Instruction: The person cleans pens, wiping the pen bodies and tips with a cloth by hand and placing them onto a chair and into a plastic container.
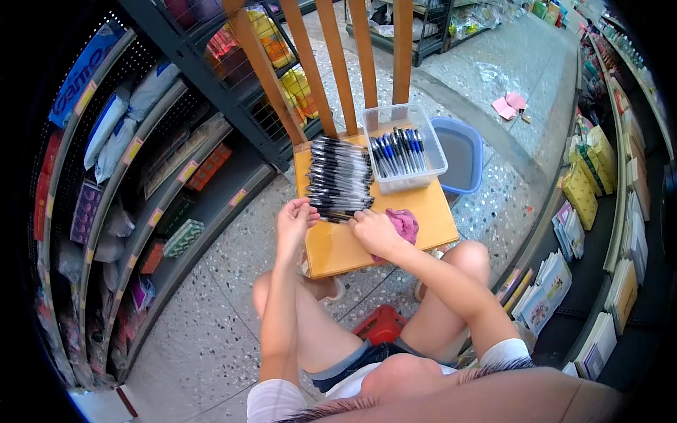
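A row of clear-barrelled pens with black caps [338,173] lies side by side on the wooden chair seat [338,257]. My left hand [295,217] is at the row's lower left end, thumb and fingers pinched together; what is between them, if anything, is too small to make out. At the lower right end, my right hand [374,231] has its fingers bent round the end of one of the nearest pens. Beside it lies a crumpled purple cloth [402,223], partly behind the forearm. A clear plastic box [412,182] on the seat holds several blue and black pens [398,151].
A blue bin [474,173] stands on the floor right of the chair. Below me is a red stool [381,323]. Stocked shelves curve along the left [159,211] and the right [525,278]. Pink paper [508,106] lies on the floor farther off.
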`<state>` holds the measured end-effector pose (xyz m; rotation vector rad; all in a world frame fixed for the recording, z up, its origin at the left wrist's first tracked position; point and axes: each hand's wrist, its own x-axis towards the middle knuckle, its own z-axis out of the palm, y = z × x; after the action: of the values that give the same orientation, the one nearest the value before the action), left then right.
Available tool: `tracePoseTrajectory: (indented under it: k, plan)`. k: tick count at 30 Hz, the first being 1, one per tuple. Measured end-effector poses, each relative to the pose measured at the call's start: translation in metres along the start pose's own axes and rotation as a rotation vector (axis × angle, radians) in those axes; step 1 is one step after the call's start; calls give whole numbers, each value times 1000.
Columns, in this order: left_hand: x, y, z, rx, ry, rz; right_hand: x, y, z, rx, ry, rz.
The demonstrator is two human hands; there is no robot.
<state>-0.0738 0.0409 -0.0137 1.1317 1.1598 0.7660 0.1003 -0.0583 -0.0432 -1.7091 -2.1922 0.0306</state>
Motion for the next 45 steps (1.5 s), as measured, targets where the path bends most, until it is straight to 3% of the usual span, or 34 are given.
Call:
tracePoseTrajectory:
  k: [9,14,18,23,27,30,34,37,38,41,45]
  plan:
    - [-7,-16,-23,151,-54,11,-8,-4,5,-115,-93,64]
    - [-10,-21,-27,172,-52,24,-8,-9,-8,139,29,140]
    - [-17,-14,-18,35,-197,-28,-9,-6,-15,394,151,174]
    - [-15,-21,6,-80,-255,-144,-8,-9,-9,402,95,158]
    - [-12,-16,2,-85,-188,-78,-6,-12,-15,308,-81,173]
    - [-11,-5,-11,-98,-74,12,-9,-8,-13,282,-3,33]
    - [-14,0,-21,-194,35,91,-12,6,-24,234,-18,63]
    - [-18,1,-24,-174,20,97,-12,19,-63,224,-263,-2]
    - [-20,2,-24,-172,17,91,-16,23,-67,273,-349,-124]
    - [-22,7,-20,-157,-7,82,-31,25,-70,203,-243,-275]
    - [-26,13,-13,-139,-84,71,-36,33,-69,148,-351,-191]
